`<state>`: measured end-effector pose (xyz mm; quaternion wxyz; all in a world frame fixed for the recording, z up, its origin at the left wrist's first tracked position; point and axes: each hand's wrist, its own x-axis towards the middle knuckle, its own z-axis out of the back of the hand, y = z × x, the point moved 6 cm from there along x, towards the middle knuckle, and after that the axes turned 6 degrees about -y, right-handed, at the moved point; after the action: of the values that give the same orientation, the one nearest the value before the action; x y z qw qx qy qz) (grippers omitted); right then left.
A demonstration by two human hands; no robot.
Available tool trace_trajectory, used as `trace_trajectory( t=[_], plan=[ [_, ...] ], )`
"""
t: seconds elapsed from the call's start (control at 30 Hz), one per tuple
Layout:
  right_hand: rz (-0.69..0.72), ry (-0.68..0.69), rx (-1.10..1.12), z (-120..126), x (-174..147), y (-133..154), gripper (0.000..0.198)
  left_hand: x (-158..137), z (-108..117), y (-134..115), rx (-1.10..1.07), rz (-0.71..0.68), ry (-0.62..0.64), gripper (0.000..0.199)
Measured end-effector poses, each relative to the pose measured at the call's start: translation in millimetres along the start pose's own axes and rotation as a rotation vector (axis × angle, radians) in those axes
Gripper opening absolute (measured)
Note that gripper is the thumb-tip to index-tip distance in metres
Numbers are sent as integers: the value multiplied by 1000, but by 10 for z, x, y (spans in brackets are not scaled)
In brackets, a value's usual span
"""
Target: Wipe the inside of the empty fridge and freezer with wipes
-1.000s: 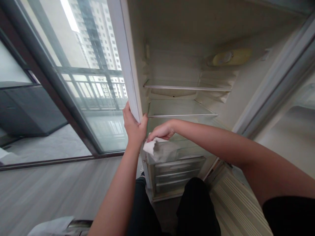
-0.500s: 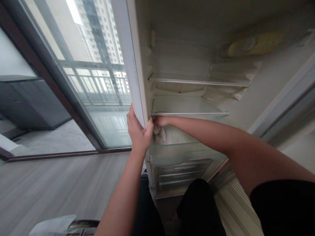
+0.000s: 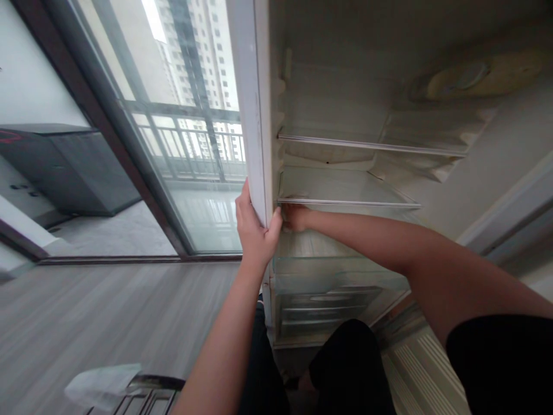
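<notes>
My left hand (image 3: pixel 258 227) is wrapped round the front edge of the refrigerator's left side wall (image 3: pixel 259 115), thumb on the inner side and fingers outside. Inside the refrigerator, under the middle glass shelf (image 3: pixel 341 187), my right hand (image 3: pixel 297 218) is closed against the inner left wall. Its fingers are partly hidden by the shelf edge and my left thumb. A pale crumpled cloth is in it, now barely visible. Below lies the clear drawer (image 3: pixel 328 266) with its see-through front.
An upper glass shelf (image 3: pixel 371 145) and a yellowish lamp housing (image 3: pixel 479 78) are higher inside. To the left are a sliding glass door (image 3: pixel 203 219) and a dark cabinet (image 3: pixel 95 173). A dark rack (image 3: pixel 151 397) with a pale cloth (image 3: pixel 101 383) over it stands on the floor by my left arm.
The view has shifted, so the refrigerator sits further right. My right hand has turned, and the cloth that hung below it is now mostly out of sight. My left hand keeps its hold.
</notes>
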<state>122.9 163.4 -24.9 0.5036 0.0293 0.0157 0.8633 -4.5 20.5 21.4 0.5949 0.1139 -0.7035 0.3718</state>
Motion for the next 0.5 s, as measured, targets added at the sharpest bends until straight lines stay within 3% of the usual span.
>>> trace_trajectory(
  t=[0.1,0.2,0.33,0.5],
  plan=[
    [-57,133,-72,-190,-26,34,93,0,-3,4,-4,-19,-6,75],
    [-3,164,-166,-269,-26,35,94,-1,-5,14,-6,-26,-12,76],
    [103,45,-281,-244,-8,-62,84,-5,-10,17,-12,-39,-4,76],
    [72,-67,-297,-156,2,-220,75,-8,-13,19,-7,-46,5,77]
  ],
)
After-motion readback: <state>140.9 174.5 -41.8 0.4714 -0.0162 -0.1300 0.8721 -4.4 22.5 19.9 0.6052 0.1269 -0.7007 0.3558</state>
